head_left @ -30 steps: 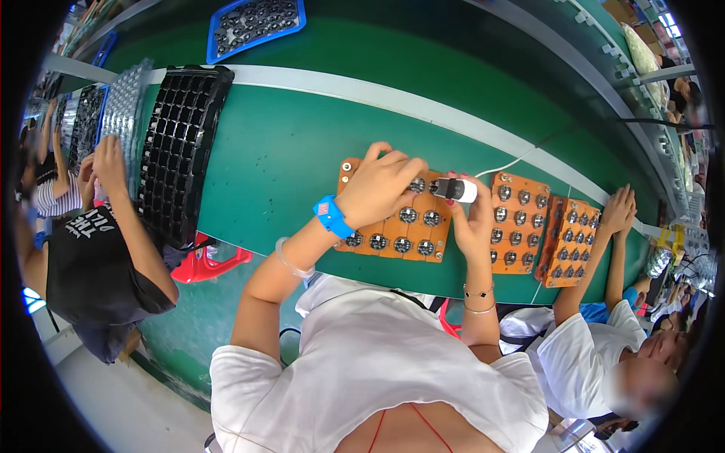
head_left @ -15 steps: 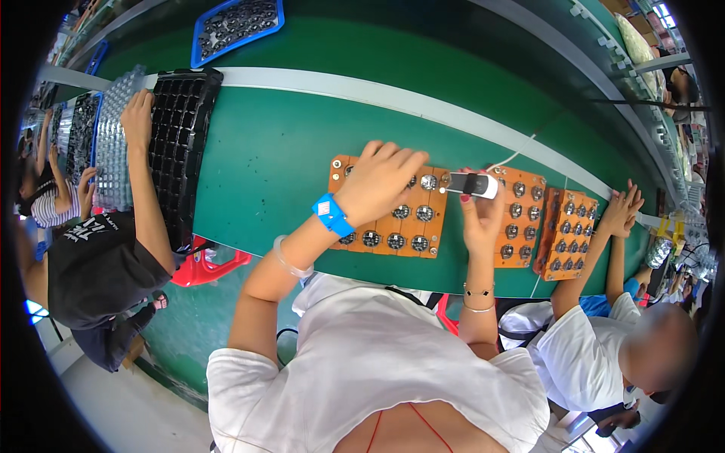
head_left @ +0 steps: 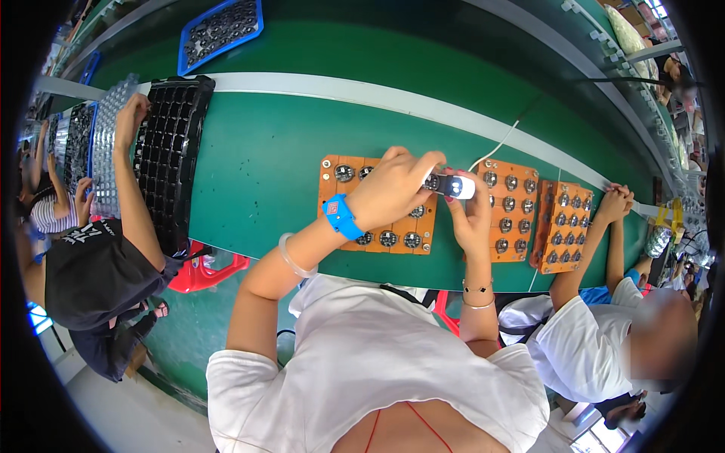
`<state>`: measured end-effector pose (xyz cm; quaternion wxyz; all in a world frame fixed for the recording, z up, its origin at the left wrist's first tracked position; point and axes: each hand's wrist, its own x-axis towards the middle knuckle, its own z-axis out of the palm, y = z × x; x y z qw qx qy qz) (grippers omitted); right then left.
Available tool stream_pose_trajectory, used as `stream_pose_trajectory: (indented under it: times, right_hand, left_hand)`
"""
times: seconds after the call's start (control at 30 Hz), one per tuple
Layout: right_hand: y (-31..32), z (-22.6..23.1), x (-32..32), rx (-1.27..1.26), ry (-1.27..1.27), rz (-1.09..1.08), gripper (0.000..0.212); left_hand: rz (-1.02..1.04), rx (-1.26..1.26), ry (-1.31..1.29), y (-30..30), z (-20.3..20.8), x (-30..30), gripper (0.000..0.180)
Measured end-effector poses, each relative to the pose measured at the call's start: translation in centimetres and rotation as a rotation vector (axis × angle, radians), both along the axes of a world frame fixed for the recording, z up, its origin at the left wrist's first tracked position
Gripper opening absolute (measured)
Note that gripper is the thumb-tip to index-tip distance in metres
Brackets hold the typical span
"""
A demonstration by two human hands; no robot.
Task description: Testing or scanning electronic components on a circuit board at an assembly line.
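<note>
Head view: your left hand (head_left: pixel 393 189) and right hand (head_left: pixel 468 219) both grip a small white tool (head_left: pixel 453 186) over the orange tray (head_left: pixel 328 189), its round parts mostly seated.

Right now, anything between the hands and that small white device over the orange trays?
Nothing visible. The left hand and right hand both already touch the white device, held just above the orange tray on the green belt.

A factory assembly line: a long green conveyor belt (head_left: pixel 287 143) carries orange jig boards (head_left: pixel 377 204) of small round parts, with black grid trays (head_left: pixel 170 151) and seated workers alongside.
</note>
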<state>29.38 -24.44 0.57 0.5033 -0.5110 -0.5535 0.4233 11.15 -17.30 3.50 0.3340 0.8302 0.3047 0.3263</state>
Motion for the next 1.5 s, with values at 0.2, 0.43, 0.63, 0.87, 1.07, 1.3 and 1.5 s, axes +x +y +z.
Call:
stream_pose_trajectory:
  times: [0.2,0.43,0.63,0.87,1.07,1.3,1.5]
  right_hand:
    - [-1.4,-1.1,0.0,0.025,0.092,-0.108,0.039]
    - [-4.2,0.3,1.7,-0.001,0.091,-0.081,0.037]
    - [-4.4,0.1,1.2,-0.059,-0.203,0.064,0.037]
    - [-4.4,0.3,-0.5,-0.076,-0.068,0.015,0.036]
    - [-5.0,0.2,-0.4,-0.028,0.159,-0.088,0.036]
    - [-4.7,1.3,0.1,0.02,0.056,0.004,0.036]
    - [-3.2,2.0,-1.5,0.059,-0.261,0.174,0.04]
  left_hand:
    - [0.031,0.006,0.167,-0.1,-0.1,0.2,0.045]
    - [0.101,0.194,0.182,-1.8,0.6,-0.8,0.042]
    - [-0.017,0.185,0.306,-3.7,-1.4,-0.9,0.036]
    - [0.059,0.106,0.126,-4.2,0.1,-0.7,0.03]
    - [0.053,0.026,0.212,-4.4,-1.1,-1.5,0.035]
    - [0.101,0.113,0.27,-4.5,-0.9,-4.2,0.035]
    - [0.128,0.031,0.154,-4.8,-0.2,-4.1,0.034]
